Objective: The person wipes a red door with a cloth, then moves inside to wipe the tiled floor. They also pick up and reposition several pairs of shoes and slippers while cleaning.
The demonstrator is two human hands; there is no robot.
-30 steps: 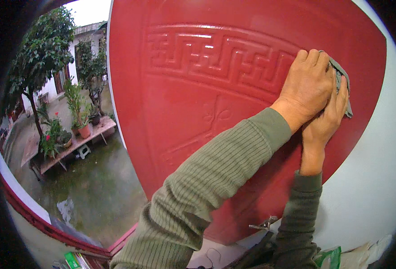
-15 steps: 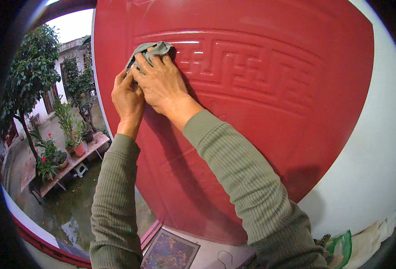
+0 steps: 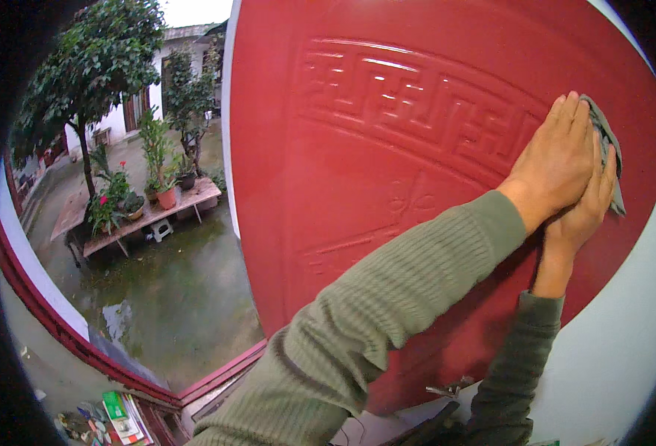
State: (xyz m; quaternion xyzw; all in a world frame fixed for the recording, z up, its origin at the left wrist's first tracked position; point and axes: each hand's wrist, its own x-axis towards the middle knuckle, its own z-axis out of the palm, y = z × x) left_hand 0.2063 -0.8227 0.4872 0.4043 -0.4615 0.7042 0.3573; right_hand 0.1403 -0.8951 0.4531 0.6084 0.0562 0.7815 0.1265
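Observation:
A damp-looking grey-green cloth (image 3: 604, 126) lies pressed against the right part of a red door panel (image 3: 447, 44). My left hand (image 3: 554, 160) reaches across from the lower left, its fingers stretched together and holding the cloth's left side to the panel. Just below and to the right, my right hand (image 3: 582, 212) presses the same cloth, partly covered by the left hand. Most of the cloth is hidden under both hands. To their left runs a raised geometric pattern (image 3: 417, 93) with wet-looking shine on it.
Beyond the doorway, a low table (image 3: 202, 192) holds potted plants in a wet courtyard, near a tree (image 3: 94, 67). A red door sill (image 3: 220, 372) crosses below. Books (image 3: 124, 416) lie at the lower left. A white wall (image 3: 603, 357) stands at right.
Both hands have carried the cloth from the panel's left part across the pattern to its right part. The left arm now crosses the view, and more courtyard shows.

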